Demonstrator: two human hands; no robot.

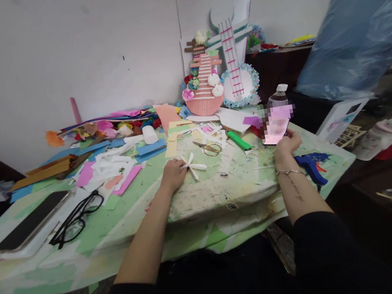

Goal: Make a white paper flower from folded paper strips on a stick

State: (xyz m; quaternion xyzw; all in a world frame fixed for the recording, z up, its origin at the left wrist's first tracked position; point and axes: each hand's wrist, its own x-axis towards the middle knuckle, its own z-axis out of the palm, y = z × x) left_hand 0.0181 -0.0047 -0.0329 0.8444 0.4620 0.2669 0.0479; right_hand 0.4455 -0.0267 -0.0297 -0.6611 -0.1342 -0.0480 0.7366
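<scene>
My left hand (174,174) is closed at the table's middle, its fingertips pinching a white paper flower (196,166) with several narrow petals. On the right, my right hand (288,142) grips the lower right edge of a phone (277,126), tilted up with a lit pink screen that is partly blurred out. Gold-handled scissors (211,148) lie just beyond the flower. Between the hands rests a green utility knife (238,140). A blue glue gun (312,167) lies beside my right wrist.
Black glasses (76,219) and a dark phone (33,220) lie at the left. Paper scraps (108,164) cover much of the table. Paper instrument models (203,85) stand at the back near a capped bottle (279,95). A cup (378,136) is beyond the right edge.
</scene>
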